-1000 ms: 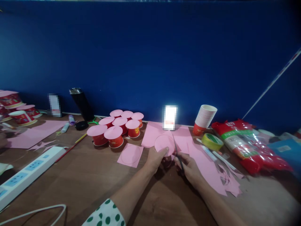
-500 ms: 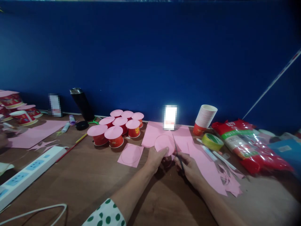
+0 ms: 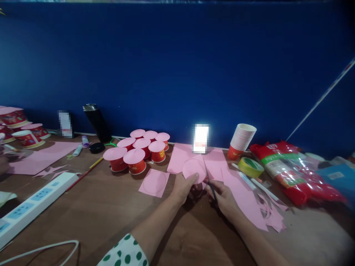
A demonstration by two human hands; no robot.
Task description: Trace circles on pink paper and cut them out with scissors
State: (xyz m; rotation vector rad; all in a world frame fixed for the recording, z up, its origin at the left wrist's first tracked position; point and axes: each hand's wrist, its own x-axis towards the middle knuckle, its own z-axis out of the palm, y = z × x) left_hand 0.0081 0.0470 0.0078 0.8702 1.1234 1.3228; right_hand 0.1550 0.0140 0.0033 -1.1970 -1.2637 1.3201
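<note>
My left hand pinches a round piece of pink paper, thumb on top, above the table. My right hand is closed around a pair of dark scissors; their blade points up along the right edge of the circle. Most of the scissor handles are hidden by my fingers. A pink paper square with a drawn circle lies to the left of my left hand. Larger pink sheets lie behind the hands. Several red paper cups topped with pink discs are grouped at left.
A lit phone leans on the blue wall. At right are stacked paper cups, tape, pink scraps and a red plastic bag. A power strip and black flask are at left. Another person's hand shows far left.
Almost nothing differs. Both hands, the paper circle and the scissors keep nearly the same place; the view has shifted very slightly.
</note>
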